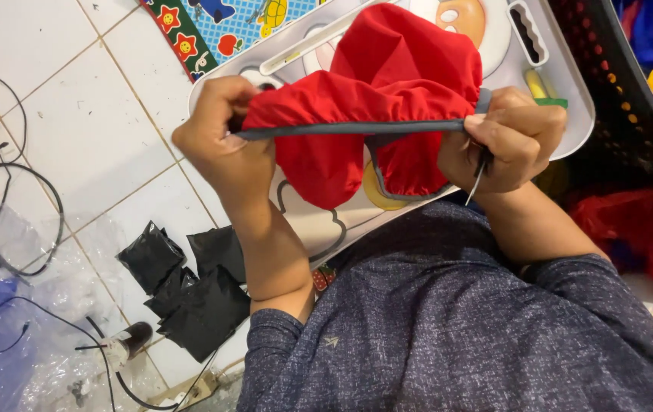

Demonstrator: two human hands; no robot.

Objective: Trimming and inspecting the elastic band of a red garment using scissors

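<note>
Down by the person's side, small black packets (183,286) are lying in a loose heap on the tiled floor (75,114) beside clear plastic bags and black cables. Higher up, the left hand (223,145) and the right hand (505,137) are each pinching an end of the grey edging strip (349,128) of a red cloth piece (387,76), pulling it taut between them, seemingly to keep the edge straight, with a thin pale strand dangling from the right fist. Beyond it a white board (570,99) with cartoon shapes is lying, a dark perforated basket (616,69) just beside it.
</note>
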